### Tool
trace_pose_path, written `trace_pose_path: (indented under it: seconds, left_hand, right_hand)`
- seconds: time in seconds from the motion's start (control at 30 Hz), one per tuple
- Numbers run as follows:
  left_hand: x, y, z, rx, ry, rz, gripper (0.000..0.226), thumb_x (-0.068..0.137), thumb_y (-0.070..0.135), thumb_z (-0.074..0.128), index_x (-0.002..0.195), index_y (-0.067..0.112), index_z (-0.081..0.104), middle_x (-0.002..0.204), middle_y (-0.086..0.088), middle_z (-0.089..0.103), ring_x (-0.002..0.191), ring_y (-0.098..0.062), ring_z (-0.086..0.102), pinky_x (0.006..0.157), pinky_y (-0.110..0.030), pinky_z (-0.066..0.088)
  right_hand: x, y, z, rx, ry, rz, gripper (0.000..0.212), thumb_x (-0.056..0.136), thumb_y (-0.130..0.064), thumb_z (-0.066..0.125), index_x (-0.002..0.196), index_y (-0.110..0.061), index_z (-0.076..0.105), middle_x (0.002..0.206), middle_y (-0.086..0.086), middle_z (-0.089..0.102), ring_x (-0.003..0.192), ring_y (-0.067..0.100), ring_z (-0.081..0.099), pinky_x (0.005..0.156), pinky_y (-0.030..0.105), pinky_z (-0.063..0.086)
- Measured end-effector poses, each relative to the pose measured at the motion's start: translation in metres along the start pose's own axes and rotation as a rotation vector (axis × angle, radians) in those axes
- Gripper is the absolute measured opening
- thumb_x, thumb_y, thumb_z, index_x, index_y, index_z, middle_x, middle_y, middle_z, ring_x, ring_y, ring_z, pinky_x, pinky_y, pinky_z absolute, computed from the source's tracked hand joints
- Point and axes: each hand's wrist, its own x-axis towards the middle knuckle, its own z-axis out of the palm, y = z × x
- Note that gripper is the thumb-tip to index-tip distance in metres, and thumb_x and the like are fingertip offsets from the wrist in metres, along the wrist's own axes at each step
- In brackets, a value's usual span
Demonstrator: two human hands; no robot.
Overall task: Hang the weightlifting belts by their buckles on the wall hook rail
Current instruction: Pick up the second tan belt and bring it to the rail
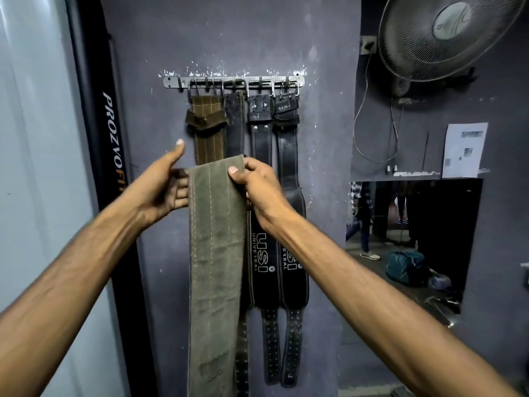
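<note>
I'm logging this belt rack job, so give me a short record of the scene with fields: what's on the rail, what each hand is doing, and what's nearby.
rail: metal hook rail on the grey wall
hanging belts: four by their buckles; brown belt leftmost, three black belts to its right
held belt: olive suede belt, strap end up, draped over the brown one; whether it is that belt's tail is unclear
left hand: open, fingers behind its left edge
right hand: pinching its top right corner
nearby: wall fan upper right
</note>
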Motion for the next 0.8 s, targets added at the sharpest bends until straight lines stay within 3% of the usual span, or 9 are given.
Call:
trace_pose_path:
  seconds: [0.07, 0.13, 0.23, 0.33, 0.43, 0.57, 0.7, 0.73, 0.8]
  left_hand:
    - [0.012, 0.0, 0.006, 0.074, 0.072, -0.006, 0.047, 0.089, 0.066, 0.052, 0.08, 0.02, 0.06, 0.072, 0.002, 0.057, 0.061, -0.013, 0.056, 0.057, -0.023, 0.055]
    - [0.021, -0.004, 0.008, 0.166, 0.12, -0.012, 0.048, 0.087, 0.066, 0.054, 0.07, 0.022, 0.059, 0.069, 0.001, 0.057, 0.059, -0.014, 0.056, 0.062, -0.027, 0.053]
    - [0.035, -0.02, 0.002, 0.31, 0.141, -0.065, 0.062, 0.079, 0.077, 0.052, 0.085, 0.018, 0.069, 0.078, -0.005, 0.064, 0.068, -0.021, 0.058, 0.07, -0.035, 0.053]
    - [0.048, -0.035, 0.0, 0.22, 0.126, -0.055, 0.049, 0.088, 0.065, 0.05, 0.092, 0.021, 0.07, 0.079, -0.001, 0.068, 0.07, -0.016, 0.064, 0.068, -0.031, 0.056]
    - [0.067, -0.033, -0.002, 0.038, 0.123, 0.038, 0.027, 0.096, 0.039, 0.055, 0.107, 0.017, 0.067, 0.085, -0.001, 0.063, 0.071, -0.011, 0.064, 0.061, -0.024, 0.057]
    - [0.097, -0.022, -0.012, 0.171, 0.287, 0.236, 0.012, 0.094, 0.017, 0.061, 0.09, 0.009, 0.069, 0.059, 0.006, 0.066, 0.057, -0.009, 0.063, 0.062, -0.025, 0.058]
    - [0.122, -0.027, -0.02, 0.322, 0.334, 0.399, 0.025, 0.095, 0.011, 0.054, 0.071, 0.017, 0.06, 0.05, 0.012, 0.062, 0.052, 0.001, 0.058, 0.059, -0.022, 0.052]
    - [0.129, -0.029, -0.024, 0.341, 0.335, 0.43, 0.026, 0.095, 0.011, 0.052, 0.071, 0.017, 0.059, 0.05, 0.012, 0.062, 0.05, 0.003, 0.056, 0.059, -0.022, 0.05]
    - [0.145, -0.029, -0.032, 0.379, 0.326, 0.473, 0.026, 0.095, 0.011, 0.051, 0.071, 0.018, 0.057, 0.049, 0.013, 0.06, 0.047, 0.004, 0.053, 0.055, -0.019, 0.047]
  right_hand:
    - [0.001, 0.008, -0.008, 0.009, -0.033, -0.033, 0.018, 0.098, -0.002, 0.054, 0.109, -0.009, 0.066, 0.101, 0.008, 0.073, 0.079, 0.006, 0.067, 0.06, 0.014, 0.051]
    - [0.006, 0.014, -0.016, 0.015, -0.052, -0.062, 0.018, 0.097, 0.001, 0.054, 0.111, -0.003, 0.064, 0.107, 0.016, 0.074, 0.085, 0.011, 0.069, 0.068, 0.018, 0.054]
    - [0.016, 0.022, -0.024, 0.016, -0.08, -0.104, 0.021, 0.097, 0.003, 0.054, 0.117, 0.004, 0.061, 0.113, 0.023, 0.072, 0.097, 0.021, 0.068, 0.081, 0.028, 0.056]
    - [0.023, 0.028, -0.027, 0.017, -0.14, -0.129, 0.023, 0.097, 0.006, 0.053, 0.117, 0.002, 0.062, 0.107, 0.017, 0.072, 0.097, 0.022, 0.067, 0.079, 0.027, 0.057]
    - [0.034, 0.033, -0.03, -0.03, -0.158, -0.082, 0.023, 0.094, 0.008, 0.054, 0.11, -0.002, 0.066, 0.099, 0.011, 0.073, 0.091, 0.017, 0.069, 0.074, 0.022, 0.057]
    - [0.064, 0.041, -0.029, -0.091, -0.086, 0.035, 0.009, 0.091, -0.014, 0.062, 0.089, -0.013, 0.072, 0.082, -0.003, 0.073, 0.071, 0.005, 0.065, 0.07, 0.024, 0.048]
    - [0.108, 0.036, -0.012, -0.071, -0.037, 0.07, 0.026, 0.098, -0.025, 0.061, 0.074, -0.016, 0.064, 0.05, -0.009, 0.062, 0.044, 0.002, 0.056, 0.051, 0.021, 0.044]
    - [0.123, 0.034, -0.005, -0.077, -0.007, 0.057, 0.03, 0.099, -0.023, 0.059, 0.071, -0.014, 0.062, 0.047, -0.008, 0.059, 0.042, 0.003, 0.054, 0.049, 0.019, 0.043]
    - [0.152, 0.035, 0.007, -0.164, 0.059, 0.018, 0.032, 0.099, -0.024, 0.059, 0.07, -0.012, 0.062, 0.06, 0.002, 0.064, 0.056, 0.012, 0.058, 0.059, 0.022, 0.044]
